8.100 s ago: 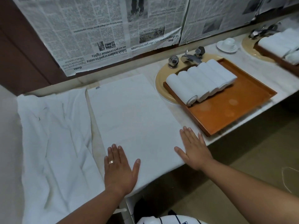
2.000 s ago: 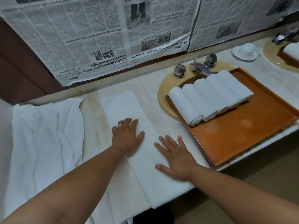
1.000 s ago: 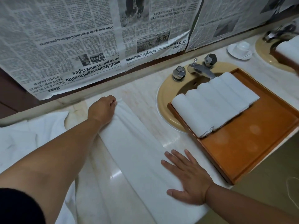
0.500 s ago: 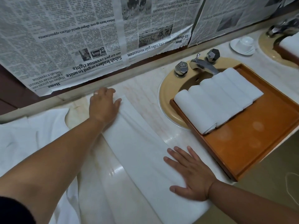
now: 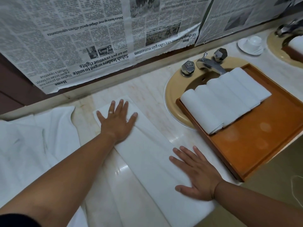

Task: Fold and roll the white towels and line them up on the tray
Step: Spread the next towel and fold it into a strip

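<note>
My left hand [image 5: 117,122] is flattening out, no longer curled at the far end of the long folded white cloth towel [image 5: 147,154]; right hand [image 5: 197,176] is pressing flat near the close end. Strip is running diagonally away from me, wooden tray [image 5: 255,145] to the right.

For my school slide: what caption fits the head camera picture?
Left hand and right hand press a folded towel flat beside a tray of rolled towels.

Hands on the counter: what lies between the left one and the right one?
Only the folded white towel, flat under left hand and right hand, seen in the head view.
</note>
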